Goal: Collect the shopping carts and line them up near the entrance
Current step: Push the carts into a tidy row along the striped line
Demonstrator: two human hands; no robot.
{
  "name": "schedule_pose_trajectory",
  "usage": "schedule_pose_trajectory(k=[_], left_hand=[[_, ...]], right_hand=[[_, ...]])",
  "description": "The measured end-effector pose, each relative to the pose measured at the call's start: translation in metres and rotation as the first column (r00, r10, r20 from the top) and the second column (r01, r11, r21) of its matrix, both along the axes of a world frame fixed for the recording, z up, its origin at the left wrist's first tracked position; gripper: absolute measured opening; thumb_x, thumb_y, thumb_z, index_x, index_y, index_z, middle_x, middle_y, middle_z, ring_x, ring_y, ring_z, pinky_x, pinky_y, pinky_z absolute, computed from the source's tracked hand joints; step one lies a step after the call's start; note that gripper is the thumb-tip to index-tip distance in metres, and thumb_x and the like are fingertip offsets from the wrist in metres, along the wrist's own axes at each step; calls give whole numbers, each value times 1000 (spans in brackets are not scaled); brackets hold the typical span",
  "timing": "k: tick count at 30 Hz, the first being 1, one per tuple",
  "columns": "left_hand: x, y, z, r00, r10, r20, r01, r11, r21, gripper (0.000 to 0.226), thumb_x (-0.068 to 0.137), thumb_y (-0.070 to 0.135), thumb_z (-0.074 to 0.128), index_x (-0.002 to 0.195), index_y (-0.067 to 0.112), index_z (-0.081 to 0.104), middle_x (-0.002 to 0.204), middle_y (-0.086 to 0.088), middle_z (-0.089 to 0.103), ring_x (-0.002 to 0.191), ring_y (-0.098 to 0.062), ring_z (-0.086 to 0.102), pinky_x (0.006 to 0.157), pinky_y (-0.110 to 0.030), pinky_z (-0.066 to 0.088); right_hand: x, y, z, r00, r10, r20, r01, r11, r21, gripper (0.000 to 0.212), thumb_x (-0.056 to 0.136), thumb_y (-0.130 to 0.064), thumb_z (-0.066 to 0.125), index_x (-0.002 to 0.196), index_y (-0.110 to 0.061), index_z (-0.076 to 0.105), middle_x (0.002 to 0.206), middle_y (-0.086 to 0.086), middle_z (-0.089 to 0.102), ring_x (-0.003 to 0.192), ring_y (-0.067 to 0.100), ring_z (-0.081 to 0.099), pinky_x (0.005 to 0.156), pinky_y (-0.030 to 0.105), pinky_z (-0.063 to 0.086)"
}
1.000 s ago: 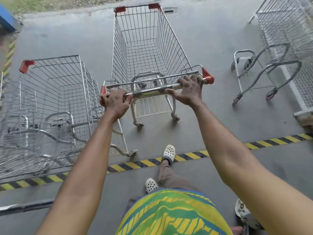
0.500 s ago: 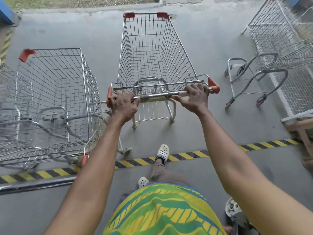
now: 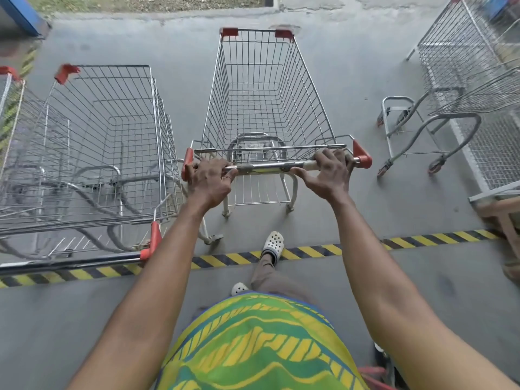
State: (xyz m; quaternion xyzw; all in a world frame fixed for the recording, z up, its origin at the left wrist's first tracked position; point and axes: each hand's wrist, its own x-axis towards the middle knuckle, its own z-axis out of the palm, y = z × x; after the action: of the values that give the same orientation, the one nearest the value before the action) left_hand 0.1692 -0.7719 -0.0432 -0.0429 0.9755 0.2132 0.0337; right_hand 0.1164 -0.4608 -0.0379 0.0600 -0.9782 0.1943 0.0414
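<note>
A wire shopping cart (image 3: 261, 91) with red corner caps stands straight ahead of me on grey concrete, its basket bare. Its metal handle bar (image 3: 267, 166) runs between my hands. My left hand (image 3: 209, 181) grips the bar's left end and my right hand (image 3: 327, 173) grips its right end. To the left stands a row of nested carts (image 3: 92, 153) with a red-capped handle (image 3: 153, 243) near my left forearm. More carts (image 3: 461, 88) stand at the right, tilted, with their wheel frames showing.
A yellow-and-black hazard stripe (image 3: 318, 251) crosses the floor under my feet. A wooden frame (image 3: 503, 218) sits at the right edge. A blue panel (image 3: 22, 15) is at the top left, with grass beyond the concrete edge.
The held cart has straightened and drawn level beside the nested carts on the left. Both hands have stayed on the handle bar, and I have stepped forward onto the stripe.
</note>
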Motion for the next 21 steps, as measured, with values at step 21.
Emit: schedule_pose_trajectory(k=[21], left_hand=[[73, 14, 2, 1000, 8, -7, -8, 998, 54, 31, 102, 50, 41, 99, 24, 56, 112, -5, 62, 110, -27, 49, 103, -49, 29]], right_hand=[[61, 13, 3, 999, 45, 30, -45, 999, -11, 69, 76, -93, 47, 95, -28, 61, 106, -9, 62, 115, 19, 44, 107, 45, 24]])
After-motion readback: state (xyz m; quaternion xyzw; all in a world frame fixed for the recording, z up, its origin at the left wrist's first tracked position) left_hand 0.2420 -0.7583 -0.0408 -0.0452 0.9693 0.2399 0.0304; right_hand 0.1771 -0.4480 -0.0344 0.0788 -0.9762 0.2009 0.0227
